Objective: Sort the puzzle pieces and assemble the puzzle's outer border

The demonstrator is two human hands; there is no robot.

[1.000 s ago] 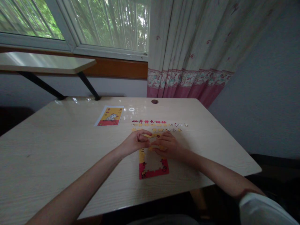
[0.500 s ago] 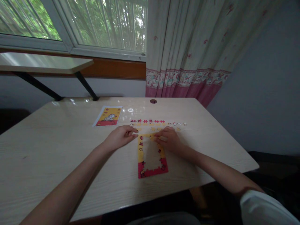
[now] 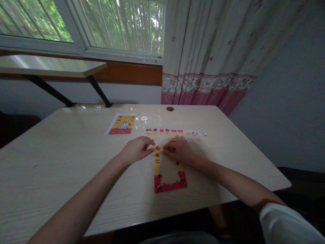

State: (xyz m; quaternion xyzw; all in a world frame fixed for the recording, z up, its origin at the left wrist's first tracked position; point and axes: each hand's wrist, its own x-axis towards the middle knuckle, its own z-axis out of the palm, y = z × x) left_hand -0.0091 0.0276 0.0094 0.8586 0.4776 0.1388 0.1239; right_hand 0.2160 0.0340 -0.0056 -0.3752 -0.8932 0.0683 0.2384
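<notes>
A jigsaw puzzle border [image 3: 157,169], yellow above and red below, lies on the table with a hollow middle. At its upper left edge is my left hand [image 3: 135,149], thumb and forefinger slightly apart, their tips against the border. My right hand [image 3: 180,149] reaches over the top of the border, thumb and fingertips pinched at the inner upper left corner on a small yellow puzzle piece, mostly covered by the fingers. Just beyond the hands lie rows of loose pieces: red pieces [image 3: 164,130] at the back, then yellow and white pieces [image 3: 195,134], partly hidden by my right hand.
A printed picture [image 3: 123,124] of a white animal on yellow and red lies at the back left of the wooden table [image 3: 101,183]. A raised shelf [image 3: 56,66] on black legs stands at the far left. A curtain [image 3: 203,81] hangs behind the table.
My right hand has moved left along the border's top, closer to my left hand. My left hand stays at the upper left corner. The whole view has shifted slightly.
</notes>
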